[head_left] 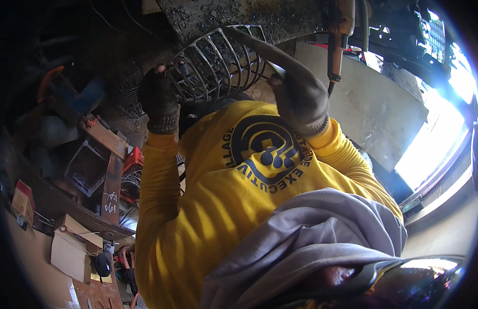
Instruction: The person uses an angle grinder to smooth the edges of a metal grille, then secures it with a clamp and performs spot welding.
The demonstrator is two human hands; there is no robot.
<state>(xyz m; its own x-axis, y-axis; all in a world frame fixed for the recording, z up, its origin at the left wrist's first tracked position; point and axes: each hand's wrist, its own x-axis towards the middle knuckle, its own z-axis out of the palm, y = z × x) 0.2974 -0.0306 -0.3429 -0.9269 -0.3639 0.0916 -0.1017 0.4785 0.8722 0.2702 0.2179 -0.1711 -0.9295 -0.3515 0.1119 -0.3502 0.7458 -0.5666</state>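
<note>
A curved basket-like rack of welded metal bars [221,62] is in front of my body, tilted against the edge of the workbench. My left hand [161,98], in a dark knit glove with a bare fingertip showing, is closed on the rack's left edge. My right hand [303,100], also gloved, is closed around a long, flat, dark tool [267,51]. This tool reaches up and left across the rack's upper right side. Blur hides its exact kind, and I cannot tell whether its far end touches the bars.
Dark grit covers the workbench [244,14] ahead. An orange power tool [339,38] is at its right, its cord hanging down. A pale panel [367,103] stands at right. More wire racks [131,92], a red crate [133,159] and a cardboard box [72,247] are at left.
</note>
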